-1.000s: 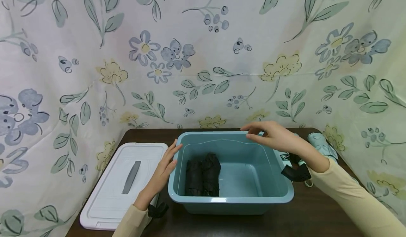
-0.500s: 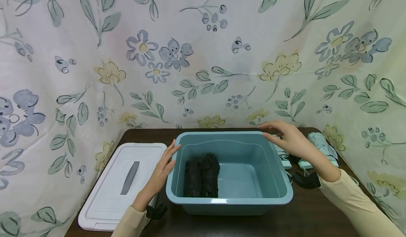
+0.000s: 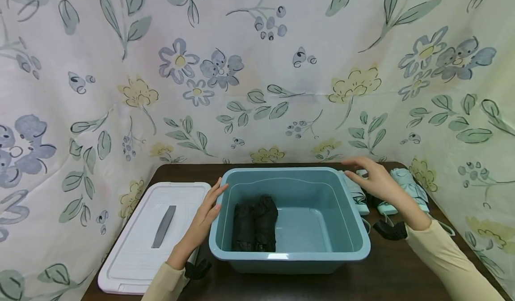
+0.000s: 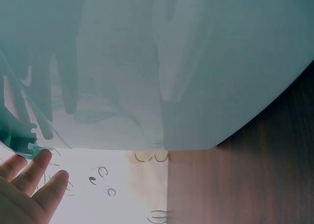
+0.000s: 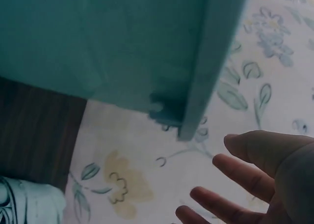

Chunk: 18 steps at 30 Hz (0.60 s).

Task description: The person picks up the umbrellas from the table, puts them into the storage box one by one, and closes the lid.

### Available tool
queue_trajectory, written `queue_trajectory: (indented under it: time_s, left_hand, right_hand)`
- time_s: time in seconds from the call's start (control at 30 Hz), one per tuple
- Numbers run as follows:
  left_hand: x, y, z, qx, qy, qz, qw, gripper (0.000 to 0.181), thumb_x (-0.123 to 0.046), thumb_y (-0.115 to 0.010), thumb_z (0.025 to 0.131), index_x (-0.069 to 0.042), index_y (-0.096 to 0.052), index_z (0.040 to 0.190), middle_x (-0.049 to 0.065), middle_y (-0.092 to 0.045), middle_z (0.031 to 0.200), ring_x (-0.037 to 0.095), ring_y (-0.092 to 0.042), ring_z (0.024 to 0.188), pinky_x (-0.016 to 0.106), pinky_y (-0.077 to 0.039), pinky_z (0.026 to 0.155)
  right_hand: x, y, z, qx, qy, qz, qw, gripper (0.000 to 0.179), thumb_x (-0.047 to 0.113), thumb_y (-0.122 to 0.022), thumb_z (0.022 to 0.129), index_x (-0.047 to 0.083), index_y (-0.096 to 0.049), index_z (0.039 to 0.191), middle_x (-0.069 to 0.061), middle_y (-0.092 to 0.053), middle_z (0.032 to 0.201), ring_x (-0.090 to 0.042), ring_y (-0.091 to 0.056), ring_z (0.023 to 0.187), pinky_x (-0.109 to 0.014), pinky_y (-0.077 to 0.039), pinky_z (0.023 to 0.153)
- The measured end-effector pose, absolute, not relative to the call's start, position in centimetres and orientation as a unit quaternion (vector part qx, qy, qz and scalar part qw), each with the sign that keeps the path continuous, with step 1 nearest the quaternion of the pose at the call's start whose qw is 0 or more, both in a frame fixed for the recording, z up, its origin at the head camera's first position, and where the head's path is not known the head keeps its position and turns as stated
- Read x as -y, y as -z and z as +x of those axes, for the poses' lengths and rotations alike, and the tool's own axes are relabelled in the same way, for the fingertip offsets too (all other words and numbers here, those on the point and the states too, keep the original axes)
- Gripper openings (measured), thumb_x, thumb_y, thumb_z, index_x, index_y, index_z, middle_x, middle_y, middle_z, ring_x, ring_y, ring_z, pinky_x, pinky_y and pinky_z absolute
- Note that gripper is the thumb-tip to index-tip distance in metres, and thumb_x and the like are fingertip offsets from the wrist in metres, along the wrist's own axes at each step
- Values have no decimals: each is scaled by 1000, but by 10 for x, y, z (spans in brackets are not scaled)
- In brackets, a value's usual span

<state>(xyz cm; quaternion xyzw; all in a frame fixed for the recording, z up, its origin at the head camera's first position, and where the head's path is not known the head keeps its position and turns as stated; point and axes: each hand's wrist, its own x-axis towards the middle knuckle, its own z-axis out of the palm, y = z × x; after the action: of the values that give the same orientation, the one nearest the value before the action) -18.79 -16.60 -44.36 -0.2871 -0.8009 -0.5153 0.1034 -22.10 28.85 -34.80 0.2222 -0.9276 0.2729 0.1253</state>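
white lid at left of table | blue tub mid, two black rolls inside at left | left hand at tub's left edge, fingers straight, grip empty | right hand near far-right corner, grip wide, empty | pale green rolls right of tub | floral cloth behind

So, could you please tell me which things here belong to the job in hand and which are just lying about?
Probably the job:
blue-green bin, left hand at its side
two black bundles inside it
pale green bundles near the right hand

Apparently lying about, or background:
white panel with grey strip
dark table
floral cloth
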Motion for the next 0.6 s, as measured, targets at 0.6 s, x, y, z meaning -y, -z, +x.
queue_trajectory:
  time_s: [0.6]
  left_hand:
    - [164,445,-188,796,522,-286,109,47,-17,-32,99,-19,-31,146,1,-11,156,33,-10,141,73,-14,97]
  right_hand:
    - [-314,415,-249,951,-223,195,93,51,12,-59,90,-1,-41,135,-38,-39,125,-54,-45,106,-59,-43,74]
